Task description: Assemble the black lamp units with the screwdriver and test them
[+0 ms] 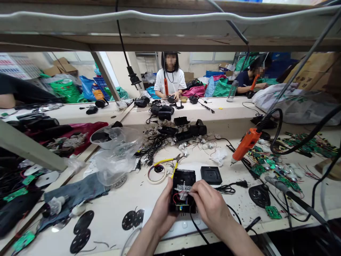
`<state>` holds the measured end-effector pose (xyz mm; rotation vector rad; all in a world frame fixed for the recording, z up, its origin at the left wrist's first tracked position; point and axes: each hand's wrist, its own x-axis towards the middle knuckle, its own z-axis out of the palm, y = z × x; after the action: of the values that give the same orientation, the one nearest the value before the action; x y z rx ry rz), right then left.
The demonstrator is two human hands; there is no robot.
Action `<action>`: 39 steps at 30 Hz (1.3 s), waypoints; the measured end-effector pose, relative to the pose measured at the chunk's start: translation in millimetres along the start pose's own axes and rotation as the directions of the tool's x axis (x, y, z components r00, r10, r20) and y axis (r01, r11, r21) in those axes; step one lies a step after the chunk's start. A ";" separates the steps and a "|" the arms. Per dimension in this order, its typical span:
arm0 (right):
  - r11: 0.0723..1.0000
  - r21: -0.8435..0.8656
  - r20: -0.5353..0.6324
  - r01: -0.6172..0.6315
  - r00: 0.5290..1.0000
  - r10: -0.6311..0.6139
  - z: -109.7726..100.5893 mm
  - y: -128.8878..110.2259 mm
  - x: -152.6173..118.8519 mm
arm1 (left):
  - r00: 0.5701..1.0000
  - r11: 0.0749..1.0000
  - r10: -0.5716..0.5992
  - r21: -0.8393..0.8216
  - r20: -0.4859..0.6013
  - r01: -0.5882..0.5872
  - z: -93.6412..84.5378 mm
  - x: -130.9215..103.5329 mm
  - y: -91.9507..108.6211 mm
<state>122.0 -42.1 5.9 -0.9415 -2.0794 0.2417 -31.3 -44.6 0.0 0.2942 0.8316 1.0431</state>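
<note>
My left hand (162, 209) is closed around the left side of an open black plastic housing (183, 175), held above the front of the bench. Inside the housing are a clear plastic part (183, 188), red and blue wires and a small board. My right hand (210, 204) pinches the right end of the clear part between thumb and fingertips. A black cord (198, 231) hangs from the housing toward me. Just beyond are yellow-handled pliers (176, 164), a roll of tape (157, 181) and a black rectangular tray-like part (211, 175).
An orange electric screwdriver (246, 144) hangs at the right above green circuit boards (266, 161). A soldering-iron-like handle (282, 186) lies near my right. At left are a clear plastic bag (114, 156) and black discs (81, 231). Co-workers (171, 80) sit across the bench; a shelf runs overhead.
</note>
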 end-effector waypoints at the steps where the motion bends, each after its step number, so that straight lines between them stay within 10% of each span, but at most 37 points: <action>1: 1.000 0.022 0.000 -0.022 1.000 0.022 -0.2 1.3 0.8 | 0.998 0.999 -0.048 0.011 -0.027 0.048 2.2 1.5 2.5; 8: 0.996 -0.053 -0.170 -0.071 0.984 0.061 -44.4 23.5 4.2 | 0.966 0.977 0.029 0.209 -0.258 0.026 8.5 24.8 14.6; 13: 0.940 -0.341 0.099 0.009 0.995 0.026 -82.4 70.1 -2.9 | 0.936 0.740 0.306 0.662 -0.173 -0.120 4.8 49.6 20.4; 22: 0.980 -0.178 -0.034 -0.089 0.996 0.085 -39.5 113.5 -25.0 | 0.915 0.447 0.367 0.895 -0.168 -0.015 2.8 70.3 22.9; 30: 0.981 -0.131 -0.069 -0.140 0.989 0.132 -34.5 111.7 -20.7 | 0.797 -0.089 0.560 0.973 0.224 -0.211 17.1 69.8 32.1; 39: 0.980 -0.139 -0.090 -0.145 0.987 0.134 -30.5 110.7 -23.8 | 0.837 -0.133 0.351 0.907 0.421 -0.400 66.3 88.3 13.6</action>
<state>213.7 14.5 -40.4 -1.1685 -1.9803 0.1241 29.4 48.0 11.2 2.0001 1.4339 0.7180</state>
